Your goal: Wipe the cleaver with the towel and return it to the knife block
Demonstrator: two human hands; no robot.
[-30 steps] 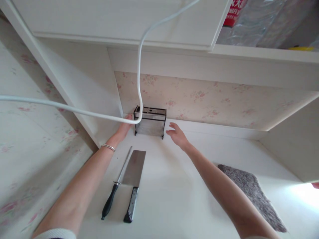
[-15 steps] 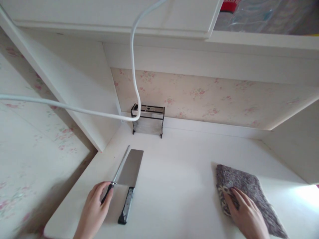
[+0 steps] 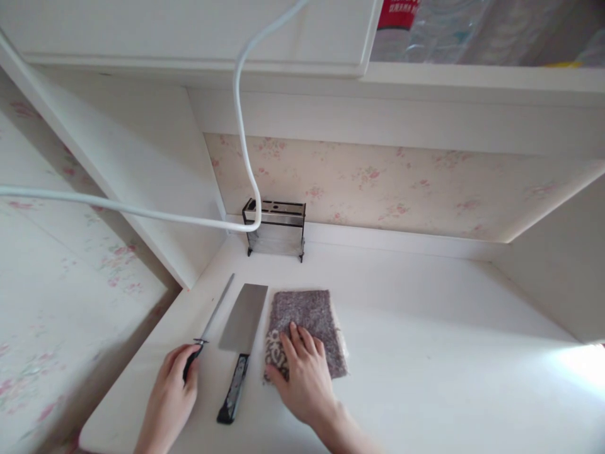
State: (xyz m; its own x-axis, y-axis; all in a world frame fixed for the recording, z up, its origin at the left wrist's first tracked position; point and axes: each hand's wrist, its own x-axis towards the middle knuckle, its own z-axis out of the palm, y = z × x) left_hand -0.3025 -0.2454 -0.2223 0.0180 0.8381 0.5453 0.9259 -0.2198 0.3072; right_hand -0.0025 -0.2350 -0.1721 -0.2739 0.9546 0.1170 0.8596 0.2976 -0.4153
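My left hand [image 3: 171, 386] is closed around the black handle of a sharpening steel [image 3: 218, 307], whose thin rod points up and away over the white counter. Just right of it lies a cleaver [image 3: 244, 318], its broad blade toward the back and its black handle toward me. A folded grey-brown fluffy cloth [image 3: 302, 306] with a patterned corner lies close to the cleaver's right side. On top of the cloth my right hand [image 3: 305, 378] rests palm down, fingers stretched out and thumb apart.
A metal knife rack [image 3: 276, 230] with black ends stands at the back of the counter [image 3: 416, 353] against flowered wallpaper. A white cable [image 3: 243, 126] hangs across the view. Overhead is a white cabinet [image 3: 189, 34] with plastic-wrapped items on its right shelf.
My right hand has carried the cloth from the right side of the counter leftward to beside the cleaver. The steel in my left hand has shifted slightly left, away from the blade.
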